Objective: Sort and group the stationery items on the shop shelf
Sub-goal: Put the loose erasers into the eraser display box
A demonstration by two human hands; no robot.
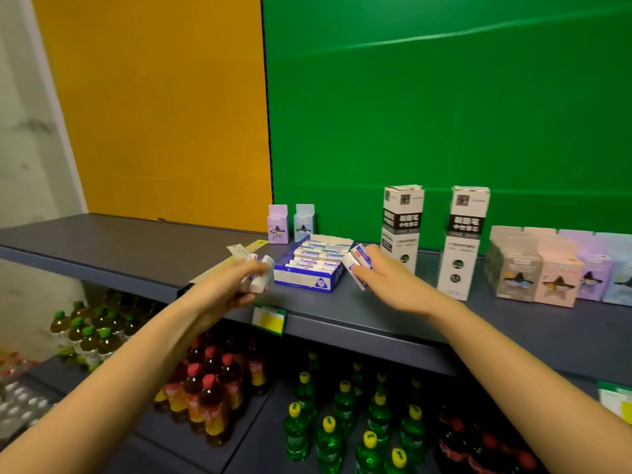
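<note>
Dark blue-grey shelf (102, 248) at chest height, yellow and green backdrop behind it, and both hands are full. The left hand (229, 285) has its grip curled round a bunch of small white pieces (260, 275), too blurred for me to name, hanging over the front edge of the shelf. The right hand (386, 278) pinches two white-and-blue erasers (359, 260) at the finger ends, just beside the right corner of the open blue eraser box (307, 280), which already holds rows of the same kind. I'd say the loose ones are bound for that box. The left bunch worries me most: several pieces in one grip, held where nothing lies under them but the bottles (328, 432) on the lower shelves, so if one slips it falls among those. The right pair is caught by its ends only and could twist free as it goes in, or knock the light box askew. Behind that wrist two tall black-and-white boxes (400, 227) stand upright and narrow, and a careless draw-back of the arm could tip one onto the pastel boxes (557, 278) at the far right. A yellow strip (256, 245) lies flat behind the left hand, easy to sweep along
</note>
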